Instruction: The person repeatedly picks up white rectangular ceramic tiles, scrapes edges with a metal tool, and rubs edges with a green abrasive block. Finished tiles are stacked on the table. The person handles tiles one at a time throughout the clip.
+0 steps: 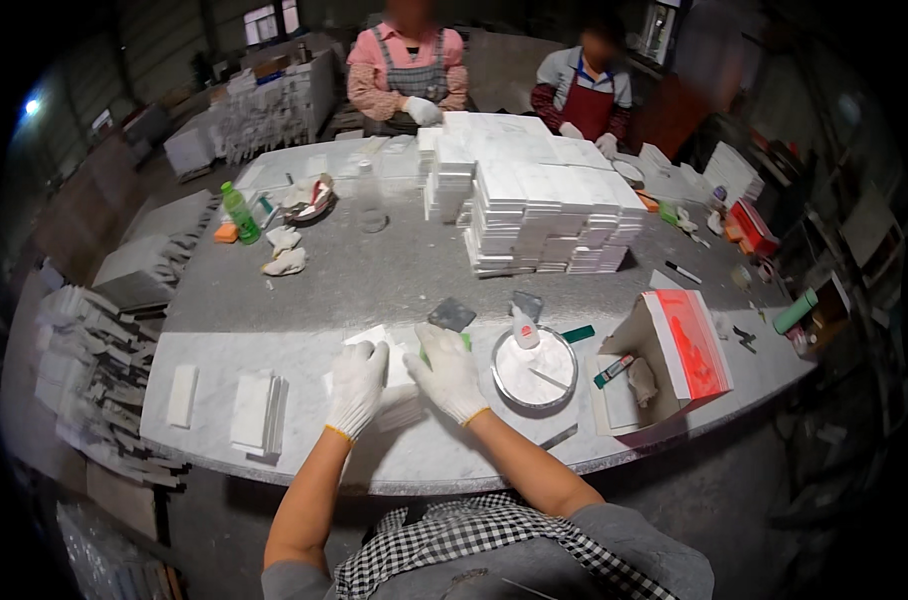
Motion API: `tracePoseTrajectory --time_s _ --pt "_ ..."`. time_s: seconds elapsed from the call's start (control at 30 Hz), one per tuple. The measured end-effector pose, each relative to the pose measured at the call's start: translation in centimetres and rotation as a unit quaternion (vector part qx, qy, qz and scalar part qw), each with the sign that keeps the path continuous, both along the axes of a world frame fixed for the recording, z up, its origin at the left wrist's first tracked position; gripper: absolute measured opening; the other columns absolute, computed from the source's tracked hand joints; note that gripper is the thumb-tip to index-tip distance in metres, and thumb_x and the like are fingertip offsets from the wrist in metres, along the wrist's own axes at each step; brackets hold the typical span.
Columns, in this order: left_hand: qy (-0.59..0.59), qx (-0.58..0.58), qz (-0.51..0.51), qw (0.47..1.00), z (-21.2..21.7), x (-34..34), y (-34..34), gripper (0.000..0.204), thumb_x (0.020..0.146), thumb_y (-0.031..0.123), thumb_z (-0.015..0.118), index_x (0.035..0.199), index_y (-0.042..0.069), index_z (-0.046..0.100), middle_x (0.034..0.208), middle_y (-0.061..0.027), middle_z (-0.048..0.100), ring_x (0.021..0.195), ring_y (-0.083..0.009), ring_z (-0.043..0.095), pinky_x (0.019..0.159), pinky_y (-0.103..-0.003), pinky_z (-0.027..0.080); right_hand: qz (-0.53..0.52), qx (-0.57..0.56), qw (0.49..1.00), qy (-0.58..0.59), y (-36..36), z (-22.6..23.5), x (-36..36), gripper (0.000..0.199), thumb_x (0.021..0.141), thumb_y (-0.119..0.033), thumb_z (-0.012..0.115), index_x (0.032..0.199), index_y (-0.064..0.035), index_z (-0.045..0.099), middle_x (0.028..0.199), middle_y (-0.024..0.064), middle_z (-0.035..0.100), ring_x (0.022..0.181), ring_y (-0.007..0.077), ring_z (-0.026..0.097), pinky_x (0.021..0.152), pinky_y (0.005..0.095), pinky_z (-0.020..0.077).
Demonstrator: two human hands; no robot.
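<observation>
Both of my hands wear white knit gloves over the near side of the table. My left hand [359, 385] is closed on the edge of a white tile [396, 365], its fingers partly hidden behind the glove. More white tiles [402, 412] lie stacked just below it, between my wrists. My right hand [446, 378] bends over a flat green piece [465, 341] that peeks out on both sides of the fingers; its kind is hidden. Right of that hand stands a round metal bowl [534, 390] of white paste, with a white bottle [524, 330] and a thin stick in it.
White tile pieces [258, 412] and a single strip [182, 397] lie at left. Dark squares [452, 314] sit beyond my hands. An open red-and-white box [664, 360] stands at right. Tall tile stacks [554, 215] fill the table's middle back; two gloved people stand behind.
</observation>
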State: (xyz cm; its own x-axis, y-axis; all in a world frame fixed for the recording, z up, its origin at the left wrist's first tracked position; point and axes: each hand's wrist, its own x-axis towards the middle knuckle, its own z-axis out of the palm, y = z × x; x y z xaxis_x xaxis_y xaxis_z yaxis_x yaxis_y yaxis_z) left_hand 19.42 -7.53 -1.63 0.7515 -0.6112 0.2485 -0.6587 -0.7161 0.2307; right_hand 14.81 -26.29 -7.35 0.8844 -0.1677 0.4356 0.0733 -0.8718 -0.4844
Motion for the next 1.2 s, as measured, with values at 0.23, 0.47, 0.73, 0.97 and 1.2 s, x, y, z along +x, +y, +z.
tracePoseTrajectory --time_s 0.23,0.47,0.73,0.97,1.2 --pt "-0.055 0.004 -0.009 0.998 0.0 -0.2 -0.2 0.068 0.07 0.058 0.079 0.104 0.001 0.065 0.094 -0.0155 0.063 0.094 -0.0353 0.06 0.083 -0.047 0.049 0.12 0.13 0.961 0.214 -0.5 1.7 3.2 0.075 0.099 -0.059 0.054 0.141 0.0038 0.055 0.12 0.0251 0.069 0.109 0.0356 0.066 0.099 0.0422 0.0497" --pt "-0.066 0.008 -0.011 0.998 -0.2 -0.4 0.2 0.078 0.068 0.061 0.08 0.111 -0.002 0.063 0.099 -0.0183 0.065 0.097 -0.0368 0.062 0.089 -0.047 0.05 0.129 0.247 0.935 0.221 0.1 -0.9 6.9 0.073 0.102 -0.062 0.037 0.12 0.0001 0.071 0.128 0.0263 0.067 0.124 0.0431 0.06 0.104 0.0471 0.045" --pt "-0.083 -0.04 -0.027 0.995 -1.3 -0.2 -0.2 0.088 0.067 0.061 0.082 0.122 -0.003 0.058 0.101 -0.0209 0.065 0.096 -0.0385 0.062 0.086 -0.049 0.05 0.155 0.329 0.91 0.2 -0.8 -2.4 7.4 0.057 0.104 -0.05 0.051 0.12 0.0005 0.072 0.118 0.0192 0.073 0.111 0.0288 0.068 0.096 0.0383 0.0498" --pt "-0.103 -0.244 0.086 0.96 -0.9 -5.8 0.2 0.073 0.081 0.04 0.082 0.131 -0.005 0.055 0.116 -0.0233 0.064 0.106 -0.0363 0.062 0.094 -0.046 0.05 0.155 0.404 0.879 0.199 -1.8 0.9 3.9 0.038 0.099 -0.038 0.065 0.104 -0.001 0.074 0.089 0.0072 0.071 0.08 0.0166 0.061 0.075 0.0342 0.0514" --pt "0.28 -0.596 0.222 0.719 0.0 -9.2 2.5 0.042 0.099 0.037 0.068 0.118 0.0 0.06 0.106 -0.0109 0.066 0.09 -0.016 0.063 0.072 -0.031 0.053 0.041 0.371 0.926 -0.054 3.9 6.0 -3.6 0.03 0.095 -0.035 0.067 0.096 -0.0048 0.071 0.077 0.0145 0.069 0.074 0.0256 0.069 0.068 0.0386 0.0525"
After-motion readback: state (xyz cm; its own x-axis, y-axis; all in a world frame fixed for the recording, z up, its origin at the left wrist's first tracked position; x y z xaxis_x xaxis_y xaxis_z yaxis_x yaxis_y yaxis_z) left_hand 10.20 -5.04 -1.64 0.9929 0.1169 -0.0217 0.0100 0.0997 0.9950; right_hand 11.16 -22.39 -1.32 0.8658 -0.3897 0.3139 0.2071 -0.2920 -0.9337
